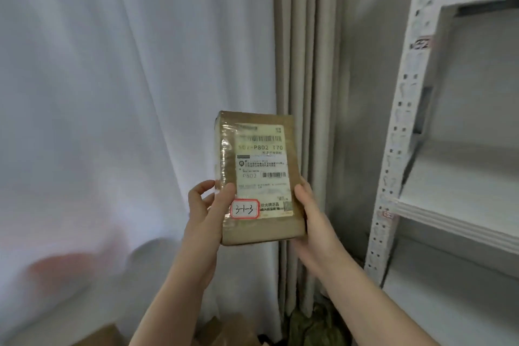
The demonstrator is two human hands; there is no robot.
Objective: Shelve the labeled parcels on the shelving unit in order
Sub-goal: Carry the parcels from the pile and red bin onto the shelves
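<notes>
Around the parcel's [258,177] lower end both my hands are closed on it. My left hand [207,205] pinches its left edge, thumb on the front just beside the sticker [244,208]. My right hand [311,213] clasps its right edge, fingers hidden behind. I hold the parcel upright in the air, face toward me, not yet shelved.

The sticker reads 3-1-3, so I judge the step is reading it and finding the slot. To do it well I would keep both hands on, since the tape looks glossy and may slip. I would match the code to a tag, rest the base on the board before letting go, and leave the sticker facing out.

Counted: one parcel, two hands, one sticker and one printed label [262,168]. Below the parcel there are what look like two cartons [104,336], blurred. Behind it hang two curtains, a white one [112,93] and a beige one [303,50]. Right of it and well apart stands one rack [407,121], with two boards [449,216] in view and two tags [421,43] on its post, too blurred to read.
</notes>
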